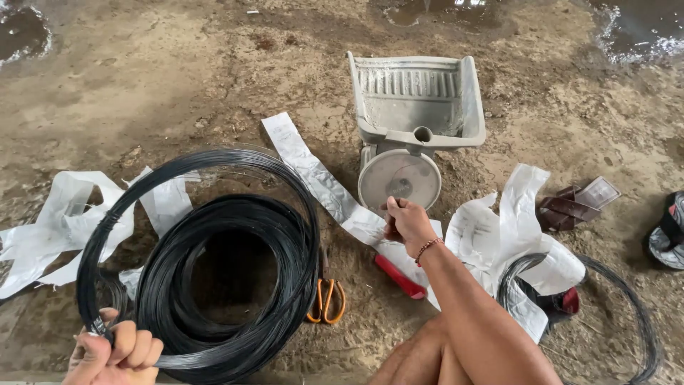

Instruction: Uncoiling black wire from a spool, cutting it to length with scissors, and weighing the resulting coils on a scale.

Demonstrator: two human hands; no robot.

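Left grip (114,353), fist closed on a loop of the black wire coil (228,285), which lies just right of it. Right grip (407,222), fingers curled, touches white paper strip (320,182); beyond it, an empty grey scale pan (417,100).

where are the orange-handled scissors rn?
In the head view, the orange-handled scissors lie on the dirt floor at lower centre, against the right edge of the big black wire coil and left of the red-handled tool.
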